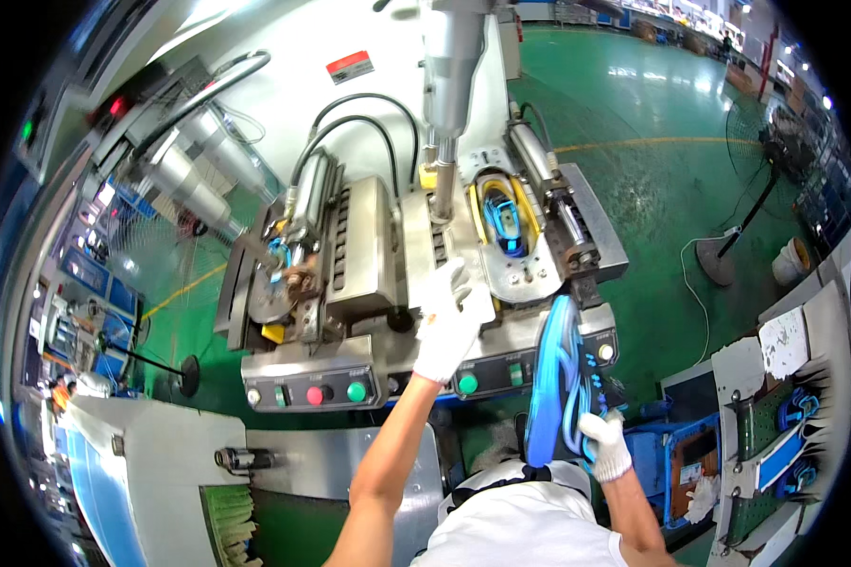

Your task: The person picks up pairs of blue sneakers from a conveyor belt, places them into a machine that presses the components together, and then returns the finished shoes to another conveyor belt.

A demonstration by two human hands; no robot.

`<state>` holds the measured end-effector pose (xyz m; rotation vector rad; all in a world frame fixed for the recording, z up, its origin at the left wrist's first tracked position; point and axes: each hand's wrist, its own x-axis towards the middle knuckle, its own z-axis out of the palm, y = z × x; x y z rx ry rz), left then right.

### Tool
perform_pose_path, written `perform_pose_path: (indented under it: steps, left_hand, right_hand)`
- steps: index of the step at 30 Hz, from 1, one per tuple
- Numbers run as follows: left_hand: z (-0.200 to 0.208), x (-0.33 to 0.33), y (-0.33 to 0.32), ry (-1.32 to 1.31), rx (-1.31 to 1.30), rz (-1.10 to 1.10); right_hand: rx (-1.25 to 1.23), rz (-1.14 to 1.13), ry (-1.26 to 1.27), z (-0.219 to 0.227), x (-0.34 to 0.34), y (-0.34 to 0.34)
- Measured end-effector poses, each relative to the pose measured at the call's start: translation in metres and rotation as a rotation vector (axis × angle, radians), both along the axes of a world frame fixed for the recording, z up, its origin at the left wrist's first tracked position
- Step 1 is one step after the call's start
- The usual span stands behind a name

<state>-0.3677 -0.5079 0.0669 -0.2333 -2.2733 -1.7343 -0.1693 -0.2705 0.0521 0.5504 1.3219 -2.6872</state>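
Your left hand (447, 331), white-gloved, ahead at steel block (421, 246) of machine; fingers partly spread, no object visible in grip; contact with block: cannot tell. Your right hand (607, 444), also gloved, lower and close to your body, curled around near end of blue sneaker (550, 387); fingers partly hidden behind it. Sneaker tilted up and away from you, left of right hand, right of left hand, in front of control panel (496, 371). Beyond it, second blue-laced shoe (503, 225) sits inside yellow-edged metal fixture (522, 277).
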Motion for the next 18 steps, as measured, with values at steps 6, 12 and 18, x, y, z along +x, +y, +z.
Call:
perform_pose_path:
  steps: [6, 12, 18]
  left_hand:
    - [-0.067, -0.187, 0.101, -0.369, -0.394, 0.193]
    - [-0.143, -0.254, 0.127, -0.254, -0.755, 0.290]
    - [-0.072, -0.244, 0.032, -0.528, -0.276, 0.168]
  right_hand:
    - [0.109, -0.395, -0.269, -0.019, 0.025, 0.049]
    - [0.144, -0.458, -0.169, -0.007, 0.026, 0.061]
    - [0.370, -0.308, -0.213, -0.009, -0.026, 0.066]
